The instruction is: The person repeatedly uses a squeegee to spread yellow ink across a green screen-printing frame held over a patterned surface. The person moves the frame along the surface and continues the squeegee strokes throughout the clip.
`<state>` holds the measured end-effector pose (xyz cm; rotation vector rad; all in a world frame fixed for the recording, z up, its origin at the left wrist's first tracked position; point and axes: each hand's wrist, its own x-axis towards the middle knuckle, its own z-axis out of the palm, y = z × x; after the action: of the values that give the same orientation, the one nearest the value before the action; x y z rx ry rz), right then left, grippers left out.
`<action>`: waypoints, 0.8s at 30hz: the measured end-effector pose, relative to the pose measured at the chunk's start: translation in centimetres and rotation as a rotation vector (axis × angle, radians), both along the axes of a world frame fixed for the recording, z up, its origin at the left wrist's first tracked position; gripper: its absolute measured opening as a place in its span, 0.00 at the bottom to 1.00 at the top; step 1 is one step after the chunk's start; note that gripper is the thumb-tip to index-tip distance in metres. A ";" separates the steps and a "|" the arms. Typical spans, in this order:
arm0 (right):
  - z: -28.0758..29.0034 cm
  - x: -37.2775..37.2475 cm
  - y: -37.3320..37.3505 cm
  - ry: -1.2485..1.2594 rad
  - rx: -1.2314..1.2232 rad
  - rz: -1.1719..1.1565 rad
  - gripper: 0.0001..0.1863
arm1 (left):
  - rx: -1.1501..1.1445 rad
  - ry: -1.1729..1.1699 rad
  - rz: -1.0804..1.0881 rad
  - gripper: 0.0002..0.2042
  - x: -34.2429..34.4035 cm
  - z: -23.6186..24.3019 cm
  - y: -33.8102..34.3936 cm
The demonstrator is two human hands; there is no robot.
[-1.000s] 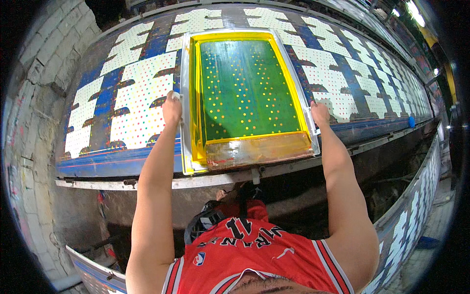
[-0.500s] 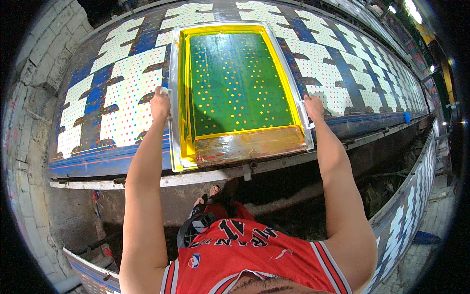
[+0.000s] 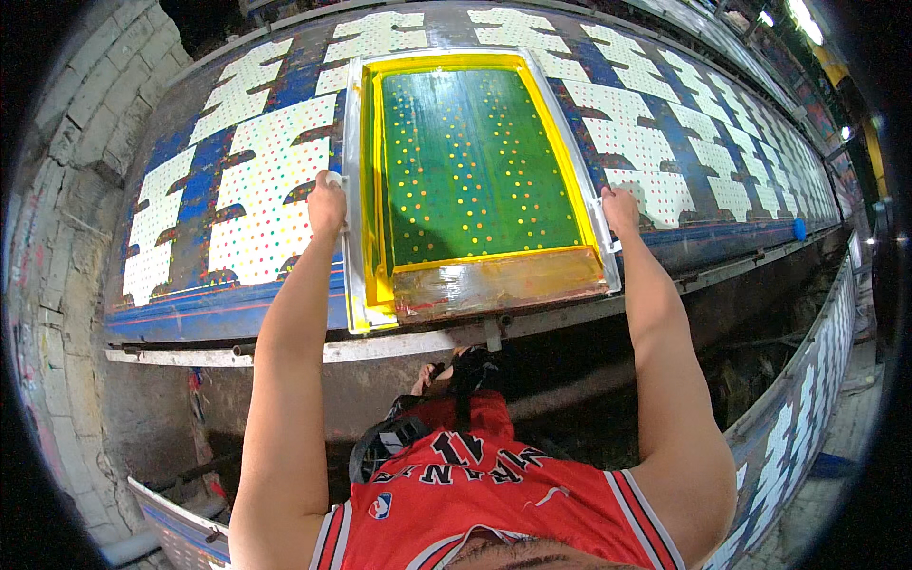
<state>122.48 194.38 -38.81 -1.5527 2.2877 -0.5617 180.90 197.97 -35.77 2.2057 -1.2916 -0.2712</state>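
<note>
Between my arms lies a screen printing frame [image 3: 475,171] with a green dotted mesh, yellow ink along its inner edges and a brown taped strip at the near end. My left hand [image 3: 328,203] is closed on a pale handle at the frame's left side. On the opposite side my right hand [image 3: 620,211] grips the matching handle, fingers curled round it. Under and beside the frame are white fabric pieces [image 3: 271,204] printed with small coloured dots, laid flat on the long printing table [image 3: 218,321]. Whatever lies directly beneath the frame is hidden.
A metal rail [image 3: 408,350] runs along the table's near edge. Rough pale bricks form a wall [image 3: 71,237] at the left. Behind me stands another table [image 3: 807,408] with similar white pieces. A small blue object [image 3: 799,229] sits by the far right edge.
The whole scene, frame and table included, sits slightly further right in view. Both hands keep their grip on the frame's handles. My feet and legs below have shifted.
</note>
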 end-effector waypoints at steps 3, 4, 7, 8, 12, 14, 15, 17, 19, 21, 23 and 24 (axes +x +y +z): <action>-0.2 -0.1 0.0 0.034 -0.029 0.014 0.23 | 0.002 0.012 0.002 0.22 -0.1 0.0 0.0; -0.2 -0.1 0.1 0.037 -0.023 0.021 0.23 | 0.003 0.009 0.006 0.22 -0.1 0.0 0.0; -0.2 -0.1 0.3 0.044 -0.051 0.017 0.24 | 0.014 -0.014 0.014 0.23 -0.1 0.0 0.0; -0.2 0.0 0.3 0.045 -0.057 0.006 0.25 | 0.021 -0.003 0.014 0.23 -0.1 0.1 0.0; 0.2 0.1 0.5 0.002 -0.060 -0.007 0.24 | 0.021 0.016 0.037 0.22 -0.4 0.3 0.0; 0.3 0.2 0.5 0.019 -0.068 -0.001 0.24 | 0.012 0.007 0.035 0.22 -0.5 0.6 0.2; 0.3 0.2 0.5 -0.001 -0.074 -0.001 0.24 | 0.014 -0.005 0.030 0.23 -0.6 0.8 0.2; 0.3 0.1 0.5 -0.028 -0.072 -0.011 0.23 | 0.014 0.004 0.028 0.23 -0.8 0.9 0.4; 0.3 0.1 0.4 0.001 -0.086 0.017 0.23 | 0.005 0.052 0.036 0.23 -1.0 1.0 0.5; 0.3 0.1 0.3 -0.053 -0.043 0.007 0.24 | 0.005 -0.008 0.027 0.23 -0.9 0.9 0.4; 0.3 0.0 0.3 -0.030 -0.043 -0.010 0.24 | 0.029 0.036 0.037 0.23 -0.8 0.8 0.4; 0.3 0.1 0.4 -0.020 -0.040 -0.017 0.24 | 0.021 0.020 0.029 0.23 -0.7 0.7 0.5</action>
<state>122.54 194.75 -38.54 -1.5398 2.2907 -0.6289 180.16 198.48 -35.07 2.2323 -1.2506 -0.2958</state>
